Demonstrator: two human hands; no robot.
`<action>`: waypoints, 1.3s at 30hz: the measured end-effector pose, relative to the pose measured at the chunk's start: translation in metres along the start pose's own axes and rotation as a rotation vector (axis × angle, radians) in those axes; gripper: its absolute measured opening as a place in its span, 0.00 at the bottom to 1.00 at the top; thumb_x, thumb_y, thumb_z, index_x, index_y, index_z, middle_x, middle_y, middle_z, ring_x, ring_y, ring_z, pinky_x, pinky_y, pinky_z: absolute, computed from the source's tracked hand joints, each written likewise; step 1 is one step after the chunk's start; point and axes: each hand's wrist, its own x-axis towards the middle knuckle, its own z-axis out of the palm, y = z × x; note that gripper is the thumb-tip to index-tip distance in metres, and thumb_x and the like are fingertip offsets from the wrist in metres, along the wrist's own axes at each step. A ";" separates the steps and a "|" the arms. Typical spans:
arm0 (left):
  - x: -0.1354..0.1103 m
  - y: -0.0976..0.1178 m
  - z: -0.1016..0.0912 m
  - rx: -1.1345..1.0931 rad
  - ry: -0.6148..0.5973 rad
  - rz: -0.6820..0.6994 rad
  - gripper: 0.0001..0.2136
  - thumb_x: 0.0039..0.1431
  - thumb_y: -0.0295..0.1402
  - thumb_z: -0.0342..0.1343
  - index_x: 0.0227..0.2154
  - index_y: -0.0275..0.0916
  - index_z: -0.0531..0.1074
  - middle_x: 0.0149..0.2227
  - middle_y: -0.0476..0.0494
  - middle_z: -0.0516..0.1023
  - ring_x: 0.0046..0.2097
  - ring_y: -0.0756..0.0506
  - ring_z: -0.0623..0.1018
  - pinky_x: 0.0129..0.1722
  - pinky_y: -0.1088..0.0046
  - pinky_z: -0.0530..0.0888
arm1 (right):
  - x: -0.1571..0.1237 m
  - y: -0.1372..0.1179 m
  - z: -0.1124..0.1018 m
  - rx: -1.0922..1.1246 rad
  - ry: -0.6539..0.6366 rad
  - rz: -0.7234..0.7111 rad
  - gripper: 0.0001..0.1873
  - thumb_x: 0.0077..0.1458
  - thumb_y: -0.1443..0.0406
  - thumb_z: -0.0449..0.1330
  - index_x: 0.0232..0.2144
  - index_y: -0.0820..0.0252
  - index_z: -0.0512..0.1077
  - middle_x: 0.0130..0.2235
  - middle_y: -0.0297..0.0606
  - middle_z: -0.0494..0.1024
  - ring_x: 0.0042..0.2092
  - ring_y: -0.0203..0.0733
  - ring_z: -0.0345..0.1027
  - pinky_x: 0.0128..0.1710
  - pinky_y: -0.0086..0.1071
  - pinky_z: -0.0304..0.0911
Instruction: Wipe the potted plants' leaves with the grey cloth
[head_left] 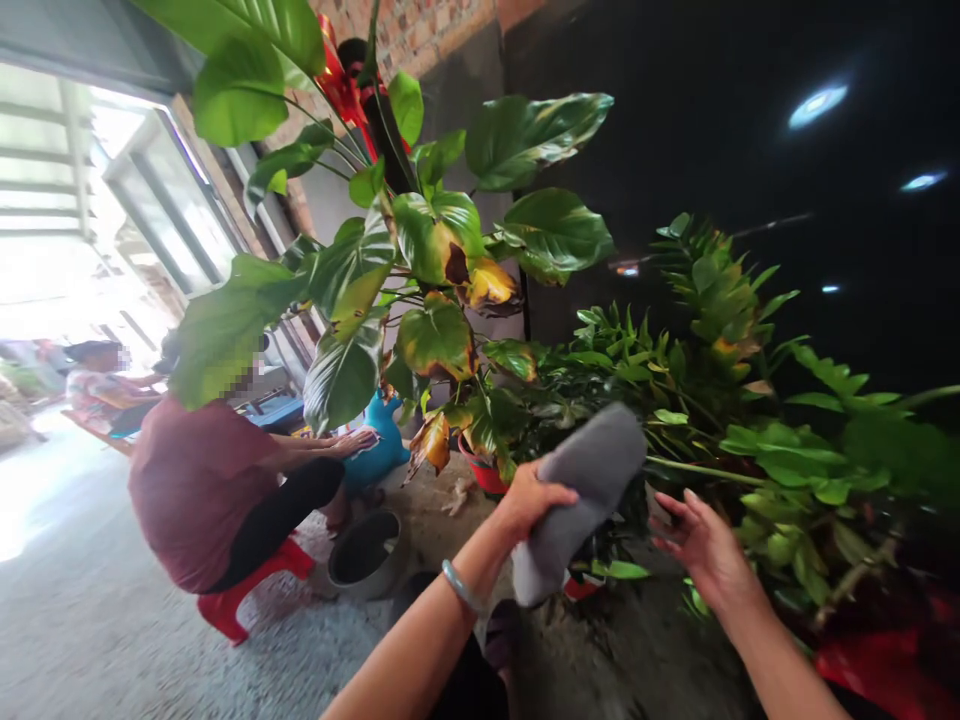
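Concrete floor (97,620), rough and pale at left, darker below; behind, a glossy dark wall (697,110) with reflected lights.

Grey cloth (600,465), one, apparently folded, tilted, in front of the foliage. Held in the left hand (538,500) near its middle: thumb across the near face, other fingers mostly hidden; wrist with pale bangle (463,588).

Right hand (712,565), one: fingers loosely spread, nothing visible held, apart from the cloth, beside the low green plants (787,450).

Large-leaved plant (439,335), one, some leaves browned; red pot (484,468) beneath. Grey bucket (375,583), near a seated person (202,490) on a red stool (259,570).

Handling notes, by judgement: a light thumb pinch should suffice; the free hand could best support the cloth's loose end. Hold both clear of the browned leaves, which probably tear easily.
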 end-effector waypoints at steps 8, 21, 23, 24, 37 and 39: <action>-0.044 0.032 -0.037 -0.132 -0.077 0.059 0.10 0.28 0.25 0.60 0.22 0.39 0.77 0.22 0.47 0.78 0.26 0.43 0.75 0.27 0.68 0.71 | 0.007 0.004 -0.009 -0.076 0.008 -0.009 0.08 0.41 0.59 0.62 0.21 0.57 0.73 0.23 0.37 0.78 0.22 0.42 0.69 0.21 0.34 0.62; -0.056 -0.056 -0.047 -0.440 0.403 -0.234 0.13 0.29 0.24 0.57 0.25 0.38 0.67 0.19 0.48 0.75 0.23 0.43 0.75 0.25 0.67 0.71 | 0.003 0.006 -0.001 -0.049 0.036 0.001 0.05 0.38 0.63 0.63 0.22 0.57 0.74 0.22 0.34 0.78 0.20 0.40 0.68 0.18 0.33 0.62; -0.062 -0.038 -0.053 -0.467 0.404 -0.153 0.14 0.28 0.24 0.57 0.26 0.37 0.68 0.20 0.48 0.75 0.23 0.44 0.75 0.25 0.68 0.71 | 0.002 0.006 -0.002 -0.045 0.031 -0.002 0.04 0.38 0.63 0.63 0.22 0.57 0.74 0.21 0.34 0.78 0.20 0.40 0.68 0.18 0.33 0.62; -0.059 -0.021 -0.055 -0.478 0.416 -0.074 0.15 0.27 0.24 0.56 0.26 0.37 0.69 0.20 0.49 0.75 0.22 0.45 0.74 0.24 0.69 0.71 | 0.002 0.006 -0.001 -0.040 0.028 -0.007 0.04 0.39 0.63 0.63 0.21 0.57 0.74 0.21 0.35 0.78 0.20 0.40 0.68 0.18 0.33 0.62; -0.058 -0.098 -0.031 -0.444 0.360 -0.445 0.12 0.28 0.21 0.55 0.23 0.39 0.68 0.17 0.49 0.73 0.22 0.43 0.73 0.27 0.66 0.69 | -0.006 0.010 0.007 -0.222 -0.148 -0.009 0.05 0.39 0.64 0.65 0.24 0.57 0.78 0.29 0.39 0.82 0.30 0.44 0.74 0.22 0.30 0.65; -0.078 -0.116 -0.027 -0.490 0.336 -0.536 0.12 0.27 0.21 0.53 0.21 0.39 0.67 0.17 0.47 0.72 0.23 0.42 0.73 0.28 0.66 0.69 | -0.008 0.006 0.007 -0.281 -0.152 0.001 0.05 0.39 0.64 0.66 0.23 0.58 0.78 0.28 0.39 0.82 0.29 0.43 0.74 0.23 0.30 0.65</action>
